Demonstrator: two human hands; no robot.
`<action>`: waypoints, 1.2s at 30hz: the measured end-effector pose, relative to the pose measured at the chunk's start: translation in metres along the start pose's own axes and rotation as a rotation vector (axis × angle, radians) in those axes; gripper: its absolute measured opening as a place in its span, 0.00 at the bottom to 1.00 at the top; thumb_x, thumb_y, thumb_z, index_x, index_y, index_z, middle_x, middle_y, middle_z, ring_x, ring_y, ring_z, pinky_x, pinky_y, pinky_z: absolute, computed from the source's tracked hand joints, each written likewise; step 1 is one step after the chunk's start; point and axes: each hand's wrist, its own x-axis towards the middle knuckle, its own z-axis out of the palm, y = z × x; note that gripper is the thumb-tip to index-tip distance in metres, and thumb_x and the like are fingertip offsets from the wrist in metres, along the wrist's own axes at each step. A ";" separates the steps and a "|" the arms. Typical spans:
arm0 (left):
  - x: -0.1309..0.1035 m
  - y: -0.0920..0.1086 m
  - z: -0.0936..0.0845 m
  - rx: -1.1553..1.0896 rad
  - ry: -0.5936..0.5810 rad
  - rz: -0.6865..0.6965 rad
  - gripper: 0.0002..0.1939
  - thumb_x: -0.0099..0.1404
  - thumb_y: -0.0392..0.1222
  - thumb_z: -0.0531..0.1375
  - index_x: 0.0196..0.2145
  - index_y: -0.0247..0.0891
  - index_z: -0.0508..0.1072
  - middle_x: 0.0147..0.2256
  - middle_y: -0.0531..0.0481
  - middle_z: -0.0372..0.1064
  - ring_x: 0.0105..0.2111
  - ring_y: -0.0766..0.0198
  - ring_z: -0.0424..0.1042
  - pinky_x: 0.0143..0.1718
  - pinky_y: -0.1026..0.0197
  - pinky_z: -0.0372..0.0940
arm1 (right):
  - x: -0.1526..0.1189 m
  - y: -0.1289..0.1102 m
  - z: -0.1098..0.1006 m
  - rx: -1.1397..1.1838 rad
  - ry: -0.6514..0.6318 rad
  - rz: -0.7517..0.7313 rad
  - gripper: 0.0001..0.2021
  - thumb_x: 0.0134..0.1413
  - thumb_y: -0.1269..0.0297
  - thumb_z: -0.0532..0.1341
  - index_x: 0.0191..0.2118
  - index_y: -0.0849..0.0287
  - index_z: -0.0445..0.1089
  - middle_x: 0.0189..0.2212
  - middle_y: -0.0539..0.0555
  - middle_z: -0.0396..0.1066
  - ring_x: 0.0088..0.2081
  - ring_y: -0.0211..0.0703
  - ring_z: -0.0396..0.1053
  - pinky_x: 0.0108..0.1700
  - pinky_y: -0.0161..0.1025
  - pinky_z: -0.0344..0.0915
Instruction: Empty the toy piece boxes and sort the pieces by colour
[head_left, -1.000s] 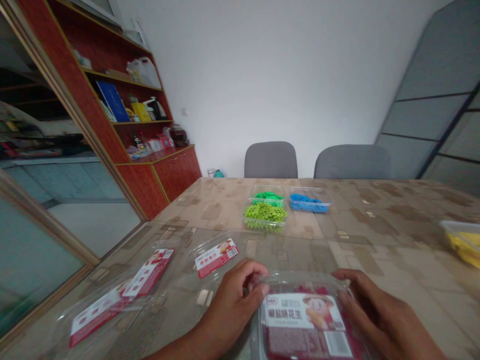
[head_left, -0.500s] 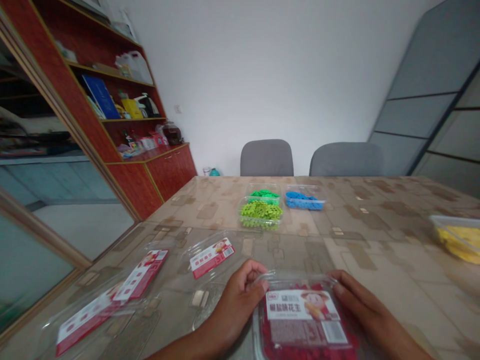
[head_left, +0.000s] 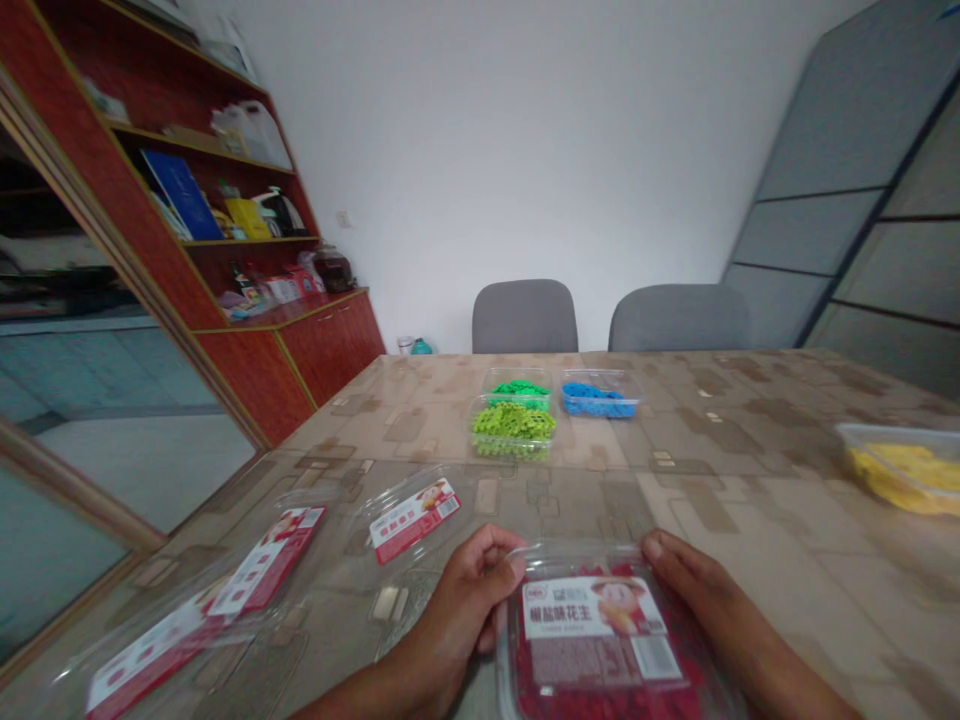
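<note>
A clear plastic box [head_left: 600, 690] of red pieces stands at the table's near edge, under a clear lid with a white and red label [head_left: 592, 606]. My left hand [head_left: 480, 580] is closed on the lid's far left corner, thumb on top and fingers curled at the rim. At the far right corner my right hand [head_left: 694, 590] grips the box, its thumb tip at the rim; its other fingers are mostly hidden. Left of the box lie loose clear lids with similar labels, one [head_left: 415, 518] near my left hand and two overlapping lids [head_left: 266, 560] farther left.
Farther back on the patterned tabletop [head_left: 720, 470] stand open clear boxes of light green pieces [head_left: 514, 425], darker green pieces [head_left: 520, 392] and blue pieces [head_left: 598, 400]. A box of yellow pieces [head_left: 907, 468] is at the right. Two grey chairs [head_left: 525, 315] stand behind the table.
The view has swung slightly to the right, so the table's things sit farther left. My right thumb has shifted on the box's corner; both hands stay at the box.
</note>
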 end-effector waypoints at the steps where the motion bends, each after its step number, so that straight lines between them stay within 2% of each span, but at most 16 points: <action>1: 0.000 0.001 0.000 -0.029 -0.004 -0.021 0.23 0.53 0.58 0.66 0.36 0.37 0.67 0.19 0.62 0.55 0.15 0.75 0.47 0.14 0.69 0.39 | -0.001 -0.001 0.001 0.047 -0.010 0.034 0.24 0.47 0.37 0.62 0.26 0.55 0.60 0.22 0.47 0.67 0.25 0.43 0.67 0.29 0.38 0.65; 3: 0.000 0.000 0.000 -0.064 -0.003 -0.049 0.23 0.51 0.57 0.66 0.35 0.37 0.67 0.18 0.63 0.54 0.15 0.75 0.47 0.14 0.69 0.39 | -0.002 -0.003 0.002 0.090 -0.017 0.053 0.24 0.45 0.38 0.64 0.25 0.55 0.59 0.20 0.46 0.65 0.22 0.41 0.65 0.27 0.37 0.63; 5: -0.001 -0.001 0.001 -0.049 0.012 -0.033 0.23 0.52 0.57 0.66 0.36 0.36 0.68 0.18 0.62 0.55 0.15 0.75 0.48 0.15 0.69 0.41 | 0.000 -0.005 0.002 0.056 -0.010 0.010 0.26 0.42 0.38 0.65 0.23 0.55 0.59 0.19 0.46 0.64 0.22 0.39 0.63 0.26 0.36 0.61; 8: -0.001 -0.005 0.002 -0.001 0.047 0.023 0.23 0.54 0.58 0.64 0.36 0.36 0.67 0.18 0.63 0.55 0.15 0.75 0.48 0.16 0.69 0.42 | 0.008 -0.010 -0.002 -0.028 -0.051 -0.056 0.23 0.43 0.38 0.64 0.25 0.57 0.65 0.22 0.48 0.68 0.25 0.42 0.66 0.28 0.37 0.62; 11: 0.000 -0.009 0.003 -0.013 0.058 0.029 0.23 0.54 0.57 0.66 0.37 0.36 0.66 0.23 0.60 0.61 0.17 0.74 0.54 0.16 0.69 0.44 | 0.016 -0.015 -0.002 -0.097 -0.114 -0.093 0.19 0.45 0.44 0.62 0.27 0.58 0.69 0.23 0.49 0.69 0.25 0.42 0.65 0.28 0.37 0.60; 14: 0.002 -0.011 0.004 -0.047 0.048 0.041 0.22 0.54 0.56 0.66 0.37 0.37 0.66 0.26 0.57 0.65 0.20 0.72 0.60 0.19 0.69 0.47 | 0.023 -0.014 0.003 -0.123 -0.112 -0.103 0.21 0.45 0.43 0.62 0.21 0.57 0.64 0.19 0.47 0.64 0.22 0.39 0.60 0.26 0.36 0.58; 17: 0.003 -0.011 0.006 -0.050 0.068 0.022 0.24 0.52 0.58 0.67 0.36 0.37 0.67 0.24 0.58 0.64 0.18 0.73 0.57 0.17 0.69 0.45 | 0.028 -0.007 0.010 -0.075 -0.133 -0.032 0.26 0.43 0.36 0.63 0.20 0.55 0.57 0.16 0.45 0.58 0.20 0.37 0.57 0.23 0.35 0.55; 22: 0.001 -0.009 0.008 -0.107 0.123 -0.053 0.22 0.49 0.57 0.66 0.31 0.37 0.68 0.17 0.61 0.57 0.15 0.73 0.51 0.17 0.68 0.41 | 0.033 0.001 0.010 -0.074 -0.155 0.000 0.30 0.38 0.31 0.63 0.20 0.55 0.56 0.16 0.44 0.57 0.19 0.34 0.54 0.23 0.33 0.52; 27: 0.001 -0.005 0.005 -0.169 0.123 -0.149 0.19 0.46 0.51 0.66 0.30 0.37 0.67 0.19 0.60 0.59 0.18 0.71 0.57 0.20 0.68 0.48 | 0.037 -0.003 0.009 -0.083 -0.155 -0.007 0.31 0.36 0.31 0.64 0.19 0.55 0.55 0.14 0.42 0.54 0.18 0.32 0.49 0.23 0.33 0.47; 29: 0.002 -0.004 0.004 -0.128 0.090 -0.132 0.18 0.48 0.51 0.65 0.30 0.37 0.66 0.19 0.59 0.59 0.19 0.70 0.58 0.20 0.67 0.49 | 0.038 -0.002 0.009 -0.087 -0.153 -0.033 0.30 0.36 0.32 0.64 0.19 0.56 0.57 0.14 0.42 0.54 0.18 0.32 0.49 0.23 0.34 0.47; 32: 0.004 -0.003 0.004 -0.024 0.045 -0.049 0.17 0.53 0.54 0.62 0.28 0.39 0.63 0.18 0.61 0.55 0.17 0.71 0.52 0.19 0.66 0.44 | 0.038 0.002 0.009 -0.086 -0.154 -0.058 0.29 0.39 0.33 0.64 0.20 0.57 0.60 0.14 0.42 0.54 0.18 0.33 0.50 0.23 0.33 0.47; 36: 0.007 -0.002 0.007 0.075 0.020 0.040 0.25 0.56 0.63 0.61 0.26 0.39 0.59 0.19 0.61 0.51 0.18 0.72 0.48 0.18 0.67 0.42 | 0.039 0.008 0.010 -0.073 -0.152 -0.080 0.28 0.43 0.35 0.64 0.21 0.58 0.62 0.16 0.43 0.58 0.19 0.33 0.53 0.24 0.33 0.50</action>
